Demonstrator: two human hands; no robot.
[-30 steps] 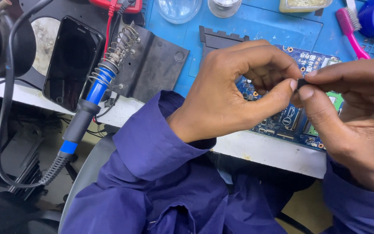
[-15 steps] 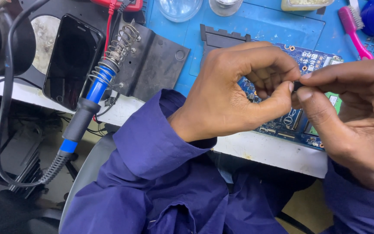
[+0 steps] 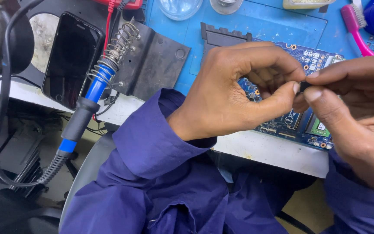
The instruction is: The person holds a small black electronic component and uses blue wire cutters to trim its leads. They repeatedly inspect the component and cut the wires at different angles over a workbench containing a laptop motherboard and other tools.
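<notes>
Both hands meet above the blue circuit board [image 3: 312,60] at the bench [image 3: 278,151] edge, and between them sits a tiny dark part [image 3: 303,86], pinched at one end by the left hand [image 3: 234,93] with thumb and forefinger pressed together on it, and at the other by the fingers [image 3: 325,97] of the right hand [image 3: 360,112]. The part is black, mostly hidden by fingertips, so its shape stays unclear; its long axis seems to run roughly left to right, from one hand to the other. To the left, a blue-handled soldering iron [image 3: 89,93] rests in its coiled stand [image 3: 120,43] beside a dark phone [image 3: 71,58].
</notes>
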